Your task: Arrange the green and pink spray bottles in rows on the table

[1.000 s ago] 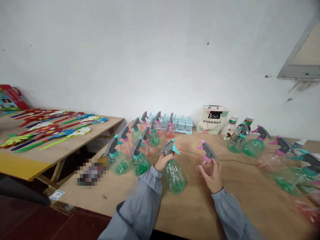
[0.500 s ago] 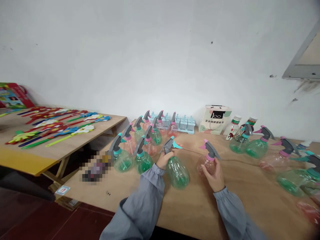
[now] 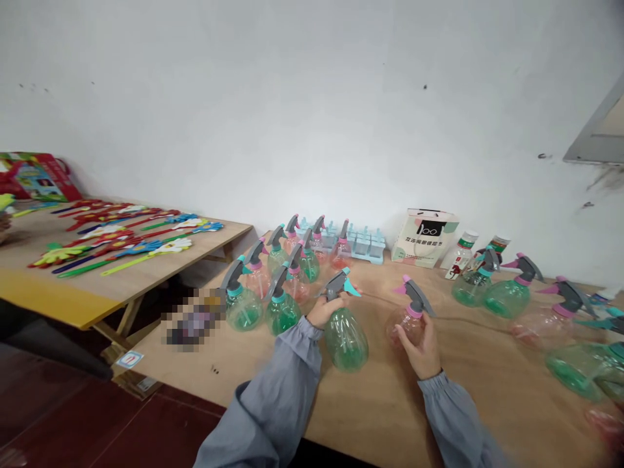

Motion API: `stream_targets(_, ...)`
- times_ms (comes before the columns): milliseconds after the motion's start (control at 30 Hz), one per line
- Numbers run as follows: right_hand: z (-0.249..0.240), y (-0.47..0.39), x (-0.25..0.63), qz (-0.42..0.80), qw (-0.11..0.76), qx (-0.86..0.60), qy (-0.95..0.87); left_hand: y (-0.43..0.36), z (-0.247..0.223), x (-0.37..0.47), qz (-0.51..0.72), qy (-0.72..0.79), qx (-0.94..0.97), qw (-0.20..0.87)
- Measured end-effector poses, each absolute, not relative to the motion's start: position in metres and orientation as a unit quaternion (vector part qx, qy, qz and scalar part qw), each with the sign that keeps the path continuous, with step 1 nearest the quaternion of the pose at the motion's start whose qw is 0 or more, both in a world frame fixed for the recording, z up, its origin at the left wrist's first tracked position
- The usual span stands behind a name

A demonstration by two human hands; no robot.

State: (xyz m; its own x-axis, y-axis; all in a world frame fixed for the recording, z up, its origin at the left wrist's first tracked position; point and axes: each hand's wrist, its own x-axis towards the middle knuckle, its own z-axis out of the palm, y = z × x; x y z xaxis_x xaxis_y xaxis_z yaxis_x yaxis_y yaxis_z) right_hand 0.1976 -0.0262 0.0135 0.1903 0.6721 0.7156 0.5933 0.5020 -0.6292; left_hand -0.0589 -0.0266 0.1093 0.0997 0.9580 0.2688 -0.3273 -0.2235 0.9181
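Observation:
My left hand (image 3: 324,311) is closed round the neck of a green spray bottle (image 3: 347,341) with a grey and turquoise trigger head; the bottle tilts, its base toward me. My right hand (image 3: 423,344) grips the body of a pink spray bottle (image 3: 402,324), whose grey and pink head points left. Left of my left hand, green and pink spray bottles stand in a group, a green spray bottle (image 3: 283,315) being among the nearest. More spray bottles are at the right, including a pink spray bottle (image 3: 541,327) and a green spray bottle (image 3: 575,364).
Behind the group sit light-blue popsicle moulds (image 3: 363,244). A printed paper bag (image 3: 423,239) and a white-capped bottle (image 3: 461,250) stand near the wall. A second table (image 3: 97,296) at the left bears colourful hand-shaped items (image 3: 136,250). A blurred-out item (image 3: 195,322) lies near the wooden table's left edge.
The view has turned slightly left, so most things appear shifted right. Both hands keep their hold on the two spray bottles, with little other movement. Something yellow-green now shows at the far left edge.

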Motion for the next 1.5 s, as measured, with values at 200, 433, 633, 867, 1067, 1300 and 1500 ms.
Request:
stream_targets(200,0.011,-0.026,0.199,0.037,0.589,-0.498,-0.635,-0.023,0.107,-0.057,0.601,0.337,0.498,0.525)
stream_targets(433,0.011,-0.026,0.198,0.028,0.595,-0.498,-0.63,-0.024,0.105,-0.064,0.604,0.334,0.545,0.476)
stream_targets(633,0.014,-0.026,0.197,0.037,0.594,-0.494,-0.633,-0.024,0.104,-0.062,0.612,0.415,0.57,0.358)
stream_targets(867,0.015,-0.027,0.197,0.04,0.593,-0.494,-0.635,-0.015,0.101,-0.054,0.617,0.47,0.579,0.251)
stream_targets(1067,0.017,-0.028,0.197,0.026,0.593,-0.495,-0.635,-0.02,0.095,-0.051,0.64,0.479,0.555,0.229)
stream_targets(1300,0.017,-0.028,0.198,0.048,0.592,-0.493,-0.636,-0.037,0.085,-0.052,0.628,0.507,0.556,0.197)
stream_targets(1500,0.015,-0.027,0.199,0.052,0.59,-0.498,-0.634,-0.04,0.053,-0.053,0.556,0.581,0.574,0.155)
